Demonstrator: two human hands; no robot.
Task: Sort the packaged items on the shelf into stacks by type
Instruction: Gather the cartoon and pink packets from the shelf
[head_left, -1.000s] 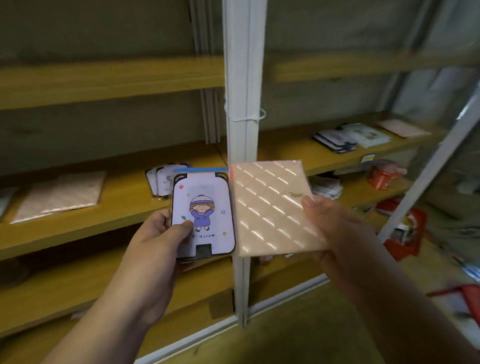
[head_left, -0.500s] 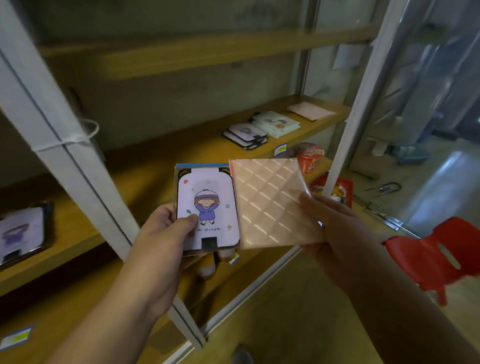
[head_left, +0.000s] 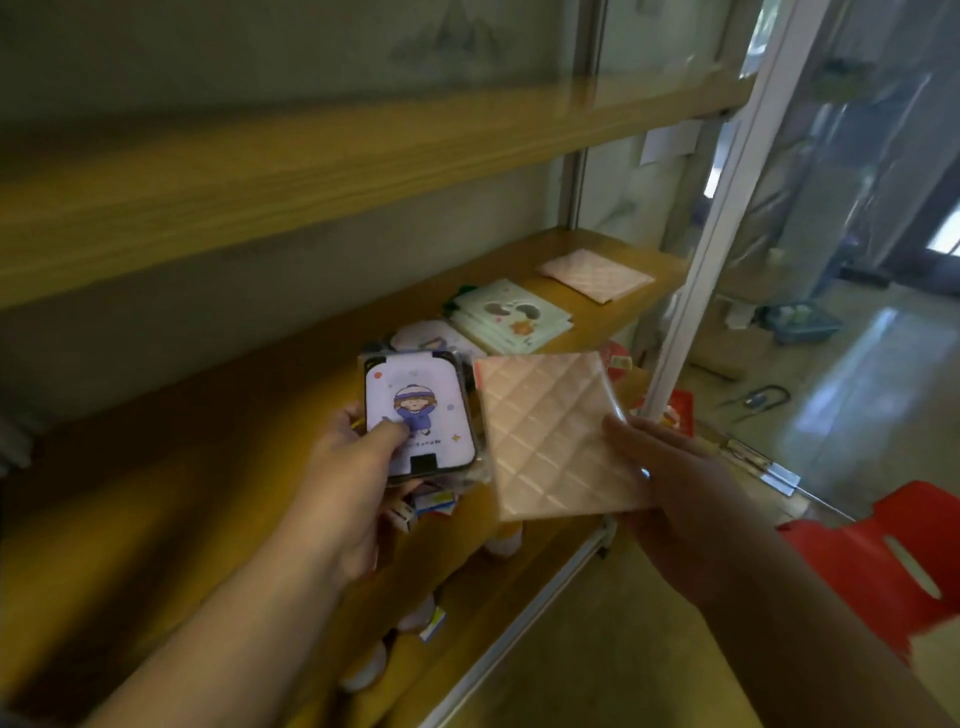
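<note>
Wooden shelf (head_left: 332, 410) holds sorted stacks at one o'clock; my left hand (head_left: 345, 483) grips the cartoon-printed plastic-wrapped card pack (head_left: 418, 415), my right hand (head_left: 675, 483) pinches the pink quilted square packet (head_left: 550, 431), kept apart by type

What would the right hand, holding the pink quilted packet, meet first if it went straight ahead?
Probably the green-white packet stack on the shelf, judging from how the right hand points; depth is unclear, and its pink quilted packet would touch first.

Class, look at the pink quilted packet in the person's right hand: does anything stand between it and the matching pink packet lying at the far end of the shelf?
Nothing visible blocks it. The pink quilted packet in the right hand has open air above the shelf toward the pink packet on the shelf. The green-and-white stack lies low, beside that route.
</note>
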